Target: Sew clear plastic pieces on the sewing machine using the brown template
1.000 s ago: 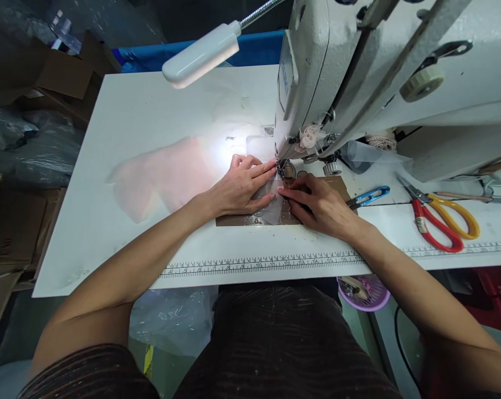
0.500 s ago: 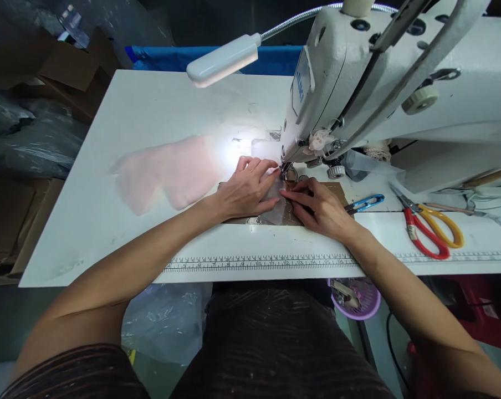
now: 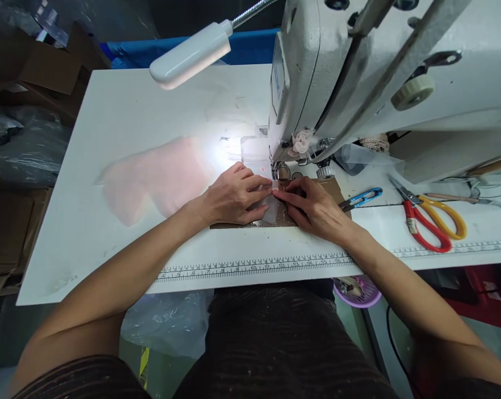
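Both forearms angle inward over the white tabletop [image 3: 121, 105], elbows out wide, hands meeting just in front of the presser foot [image 3: 275, 170] of the sewing machine [image 3: 300, 72]. Left hand [image 3: 237, 197]: palm down, fingers slightly spread and gently bent, tips resting on the whitish sheer fabric [image 3: 270, 215]; nothing gripped. Right hand [image 3: 312, 206]: fingers curled, index reaching leftward to the fabric, nearly meeting the left fingertips; cannot tell whether thumb and finger pinch it. Fabric lies between the hands, over a brown sheet [image 3: 332, 191]. Blue snips [image 3: 361, 198] lie just beside the right wrist.
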The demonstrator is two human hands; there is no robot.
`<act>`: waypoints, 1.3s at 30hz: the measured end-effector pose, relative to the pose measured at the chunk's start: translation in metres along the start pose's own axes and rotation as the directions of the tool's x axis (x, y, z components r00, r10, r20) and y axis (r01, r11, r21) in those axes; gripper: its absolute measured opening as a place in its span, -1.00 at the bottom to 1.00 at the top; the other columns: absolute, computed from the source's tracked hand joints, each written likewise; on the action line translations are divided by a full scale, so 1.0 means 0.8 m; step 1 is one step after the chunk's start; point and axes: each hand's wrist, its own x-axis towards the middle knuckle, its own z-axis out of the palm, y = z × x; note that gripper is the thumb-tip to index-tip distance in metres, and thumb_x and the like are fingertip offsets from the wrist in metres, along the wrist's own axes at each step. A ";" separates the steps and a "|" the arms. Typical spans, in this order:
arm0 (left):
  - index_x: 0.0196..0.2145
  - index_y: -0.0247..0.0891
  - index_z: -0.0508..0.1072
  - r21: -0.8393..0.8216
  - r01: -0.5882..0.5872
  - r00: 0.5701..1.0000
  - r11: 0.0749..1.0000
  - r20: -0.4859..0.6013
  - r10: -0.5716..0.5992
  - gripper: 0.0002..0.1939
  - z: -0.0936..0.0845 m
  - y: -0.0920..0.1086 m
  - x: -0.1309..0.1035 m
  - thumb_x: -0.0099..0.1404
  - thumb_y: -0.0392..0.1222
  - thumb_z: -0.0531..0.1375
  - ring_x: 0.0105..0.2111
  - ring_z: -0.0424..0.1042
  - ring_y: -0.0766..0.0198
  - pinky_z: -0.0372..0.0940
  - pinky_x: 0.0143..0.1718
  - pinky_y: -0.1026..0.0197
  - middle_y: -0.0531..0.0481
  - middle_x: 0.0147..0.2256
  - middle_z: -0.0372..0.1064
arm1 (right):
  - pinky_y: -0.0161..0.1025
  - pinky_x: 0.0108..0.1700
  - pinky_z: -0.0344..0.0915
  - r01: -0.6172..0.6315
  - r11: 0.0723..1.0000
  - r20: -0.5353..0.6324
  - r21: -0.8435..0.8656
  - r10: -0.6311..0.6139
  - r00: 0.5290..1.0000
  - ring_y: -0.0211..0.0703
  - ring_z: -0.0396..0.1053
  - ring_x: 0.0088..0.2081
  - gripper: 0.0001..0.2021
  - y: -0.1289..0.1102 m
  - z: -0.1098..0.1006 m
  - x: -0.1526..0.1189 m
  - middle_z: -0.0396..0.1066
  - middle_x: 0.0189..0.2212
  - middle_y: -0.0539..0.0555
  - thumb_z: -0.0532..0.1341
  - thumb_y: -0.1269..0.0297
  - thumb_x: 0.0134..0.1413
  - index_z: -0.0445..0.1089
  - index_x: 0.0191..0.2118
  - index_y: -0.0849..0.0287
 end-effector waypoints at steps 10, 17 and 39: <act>-0.04 -0.22 0.51 0.013 0.117 0.992 0.993 0.046 -0.117 -0.69 0.005 -0.002 0.005 0.40 -0.05 0.11 -0.24 0.39 0.09 0.22 -0.25 -0.01 -0.16 0.00 0.49 | 0.11 0.02 0.40 -0.057 0.997 -0.001 0.044 0.058 0.998 0.10 0.33 -0.06 -0.61 0.000 0.003 0.000 0.27 -0.10 0.24 0.07 0.37 0.33 0.35 0.22 0.10; -0.02 -0.21 0.50 0.002 0.175 0.982 0.985 0.075 -0.175 -0.66 -0.001 -0.009 0.009 0.42 0.01 0.10 -0.16 0.41 0.05 0.25 -0.16 -0.06 -0.19 0.02 0.45 | 0.04 0.04 0.40 -0.128 0.983 -0.032 0.129 0.133 0.991 0.07 0.37 -0.05 -0.61 -0.001 -0.004 0.000 0.31 -0.06 0.26 0.06 0.35 0.32 0.38 0.19 0.17; -0.28 -0.24 0.57 -0.453 0.198 0.973 0.869 -0.015 -0.229 -0.84 -0.009 -0.001 -0.003 0.39 -0.17 0.20 -0.25 0.51 0.26 0.47 -0.19 0.12 -0.09 -0.24 0.50 | -0.25 -0.38 0.20 -0.345 0.870 0.017 0.352 0.363 0.932 -0.17 0.32 -0.46 -0.71 0.039 -0.020 0.026 0.44 -0.45 0.04 0.11 0.24 0.15 0.57 -0.22 0.20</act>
